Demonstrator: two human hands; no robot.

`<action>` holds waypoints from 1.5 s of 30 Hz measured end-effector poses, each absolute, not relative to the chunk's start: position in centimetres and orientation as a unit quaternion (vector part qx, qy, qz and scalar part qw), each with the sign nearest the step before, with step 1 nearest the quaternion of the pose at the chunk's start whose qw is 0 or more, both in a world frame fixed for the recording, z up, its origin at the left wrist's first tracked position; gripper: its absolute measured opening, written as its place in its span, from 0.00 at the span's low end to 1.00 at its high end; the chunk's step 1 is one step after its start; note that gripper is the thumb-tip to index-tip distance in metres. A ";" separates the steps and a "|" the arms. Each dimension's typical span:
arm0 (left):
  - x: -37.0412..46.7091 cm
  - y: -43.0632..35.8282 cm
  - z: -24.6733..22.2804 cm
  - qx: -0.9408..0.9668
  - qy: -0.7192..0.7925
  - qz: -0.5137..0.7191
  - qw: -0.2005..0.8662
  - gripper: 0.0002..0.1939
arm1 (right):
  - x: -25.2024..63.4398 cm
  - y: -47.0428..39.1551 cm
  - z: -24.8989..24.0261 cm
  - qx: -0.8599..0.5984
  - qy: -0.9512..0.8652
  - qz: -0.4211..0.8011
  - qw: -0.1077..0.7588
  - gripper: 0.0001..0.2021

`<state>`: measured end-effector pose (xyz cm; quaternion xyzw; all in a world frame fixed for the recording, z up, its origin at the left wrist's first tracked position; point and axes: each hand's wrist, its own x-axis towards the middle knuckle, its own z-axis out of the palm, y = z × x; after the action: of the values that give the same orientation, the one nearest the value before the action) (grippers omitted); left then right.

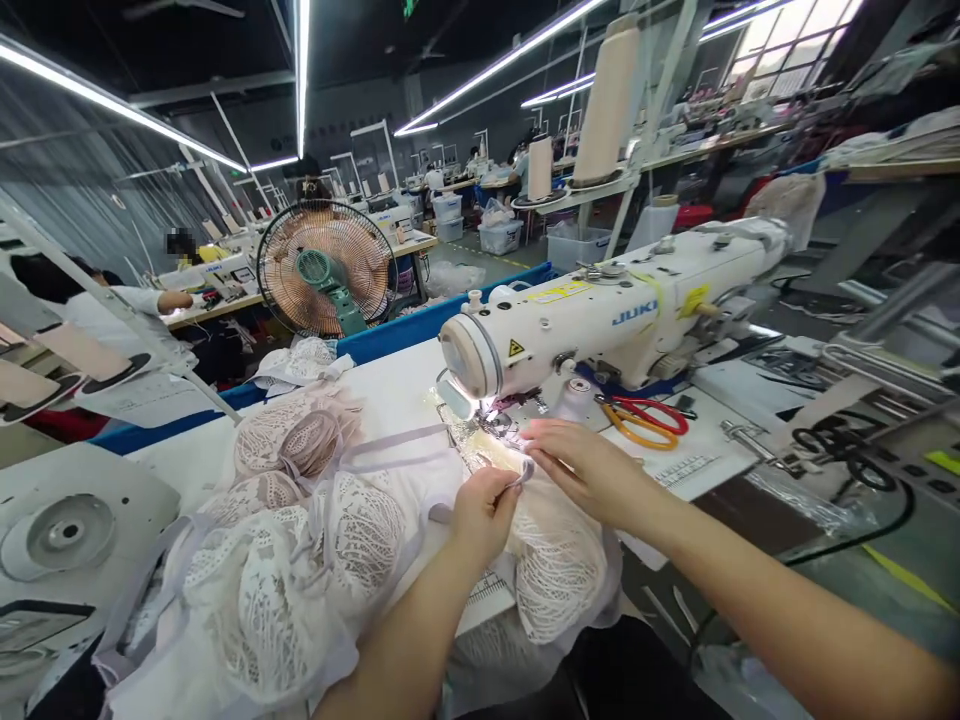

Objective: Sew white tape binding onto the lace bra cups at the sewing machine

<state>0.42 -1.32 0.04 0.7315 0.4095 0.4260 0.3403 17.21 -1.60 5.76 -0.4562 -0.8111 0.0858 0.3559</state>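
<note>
strap: thin pale strap (pixel 525 472) pinched at needle area, over lace garment (pixel 559 570)
left hand (pixel 484 512): fingers closed on strap
right hand (pixel 581 465): flat on fabric, touching strap
machine: white sewing machine (pixel 600 310), reads "JUKI"
needle: washed out by lamp glare
scissors (pixel 649 418): just right, red/orange handles

Brightly lit by ceiling tube lights (pixel 112 100), streaking white against dark ceiling. Hot glare from sewing machine lamp (pixel 480 405) washing out cloth beneath. Soft shadows only. Strong wide-angle bending at edges; slight blur on forearms near bottom.
</note>
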 end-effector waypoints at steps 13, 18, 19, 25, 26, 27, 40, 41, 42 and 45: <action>1.7 -7.4 3.0 0.742 0.444 0.394 0.311 0.04 | 19.2 -7.4 6.4 -0.418 -0.790 0.354 0.277 0.18; 1.2 -11.3 2.8 0.781 0.405 0.419 0.225 0.06 | 18.8 -7.3 6.9 -0.441 -0.748 0.410 0.279 0.16; 0.9 -11.9 2.9 0.781 0.406 0.428 0.206 0.06 | 18.5 -7.2 7.1 -0.428 -0.739 0.442 0.274 0.16; -0.9 -14.6 4.2 0.798 0.422 0.428 0.039 0.05 | 16.1 -8.6 8.1 -0.359 -0.684 0.596 0.222 0.18; -1.1 -15.0 4.2 0.798 0.423 0.429 0.013 0.05 | 15.9 -9.1 7.9 -0.357 -0.685 0.598 0.215 0.18; -1.2 -15.4 4.1 0.797 0.425 0.430 -0.009 0.04 | 15.7 -9.6 7.6 -0.354 -0.688 0.599 0.207 0.18; 1.2 -20.3 1.0 0.786 0.449 0.337 0.259 0.02 | 18.3 -16.8 0.1 -0.339 -0.564 0.694 0.292 0.16; 1.5 -20.6 0.7 0.766 0.463 0.318 0.313 0.01 | 18.6 -17.3 -0.5 -0.359 -0.560 0.679 0.310 0.17; 1.8 -20.8 0.4 0.743 0.470 0.300 0.370 0.02 | 18.9 -17.8 -1.1 -0.380 -0.549 0.665 0.334 0.18; 2.6 -21.5 -0.7 0.657 0.466 0.264 0.531 0.06 | 19.5 -19.0 -2.9 -0.416 -0.471 0.668 0.398 0.19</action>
<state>2.62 -21.46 -0.71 0.6570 0.4656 0.2638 0.5309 19.52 -18.99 -2.91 -0.4164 -0.4709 0.6679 0.3984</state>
